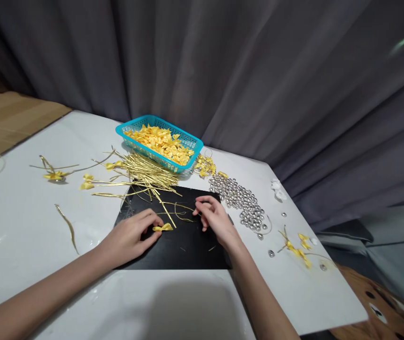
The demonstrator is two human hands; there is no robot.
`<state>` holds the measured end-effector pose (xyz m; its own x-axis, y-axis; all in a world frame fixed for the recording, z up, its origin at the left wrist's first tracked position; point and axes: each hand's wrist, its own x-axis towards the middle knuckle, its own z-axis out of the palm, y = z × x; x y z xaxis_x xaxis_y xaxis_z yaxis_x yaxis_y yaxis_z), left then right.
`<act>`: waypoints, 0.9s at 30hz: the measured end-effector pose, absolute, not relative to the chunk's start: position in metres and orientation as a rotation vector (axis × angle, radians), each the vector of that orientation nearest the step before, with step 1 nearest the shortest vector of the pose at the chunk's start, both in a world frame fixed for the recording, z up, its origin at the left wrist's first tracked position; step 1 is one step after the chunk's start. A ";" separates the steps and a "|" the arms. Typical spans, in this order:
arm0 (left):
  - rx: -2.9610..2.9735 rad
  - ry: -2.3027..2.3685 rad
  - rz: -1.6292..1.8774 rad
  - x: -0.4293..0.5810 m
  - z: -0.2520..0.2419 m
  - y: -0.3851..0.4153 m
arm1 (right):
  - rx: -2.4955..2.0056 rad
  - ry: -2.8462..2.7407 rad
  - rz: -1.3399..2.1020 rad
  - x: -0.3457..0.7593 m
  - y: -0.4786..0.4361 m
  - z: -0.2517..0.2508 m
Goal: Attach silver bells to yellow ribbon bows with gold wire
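Between the thumb and fingers of my left hand (136, 232) is a small yellow ribbon bow (163, 227), held low over the black board (195, 252). My right hand (214, 217) has its fingers curled together over the board's right side. At its fingertips is the end of a thin gold twist tie (180, 206), which loops across the board; its grip is partly hidden. A heap of gold twist ties (148, 171) lies just beyond, some reaching onto the board.
A blue basket (195, 152) full of yellow bows stands at the back. Silver beads (239, 196) spread to the right, with tied yellow bows (297, 252) beyond them. More bows and loose ties (66, 229) lie on the white table (28, 264) at left. A grey curtain hangs behind.
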<state>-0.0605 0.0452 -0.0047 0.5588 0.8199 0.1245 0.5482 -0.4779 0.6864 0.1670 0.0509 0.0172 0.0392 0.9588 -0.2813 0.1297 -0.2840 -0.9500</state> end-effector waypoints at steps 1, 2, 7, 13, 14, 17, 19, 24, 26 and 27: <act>2.203 1.107 0.585 -0.061 -0.004 0.045 | -1.540 -1.138 1.302 0.171 0.053 0.019; 2.199 1.128 0.586 -0.062 -0.004 0.045 | -1.547 -1.137 1.280 0.175 0.054 0.021; 2.448 1.092 0.800 -0.066 -0.003 0.045 | -1.557 -1.148 1.231 0.178 0.053 0.024; 2.633 1.057 0.654 -0.066 -0.005 0.047 | -1.560 -1.150 1.200 0.177 0.053 0.024; 2.614 1.070 0.632 -0.065 -0.005 0.048 | -1.561 -1.151 1.196 0.177 0.053 0.024; 2.550 1.101 0.607 -0.065 -0.006 0.050 | -1.564 -1.162 1.180 0.177 0.053 0.022; 2.548 1.103 0.611 -0.065 -0.007 0.050 | -1.567 -1.177 1.165 0.177 0.053 0.022; 2.622 1.091 0.654 -0.066 -0.008 0.048 | -1.579 -1.193 1.033 0.195 0.057 0.034; 2.659 1.060 0.703 -0.067 -0.009 0.047 | -1.593 -1.172 0.928 0.205 0.060 0.042; 2.691 1.026 0.709 -0.066 -0.009 0.046 | -1.601 -1.170 0.880 0.209 0.060 0.045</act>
<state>-0.0664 0.0465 -0.0095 0.6490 0.6648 0.3701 0.5814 -0.7470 0.3223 0.2090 0.0601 0.0450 0.2877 0.9575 -0.0227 0.2872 -0.1089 -0.9517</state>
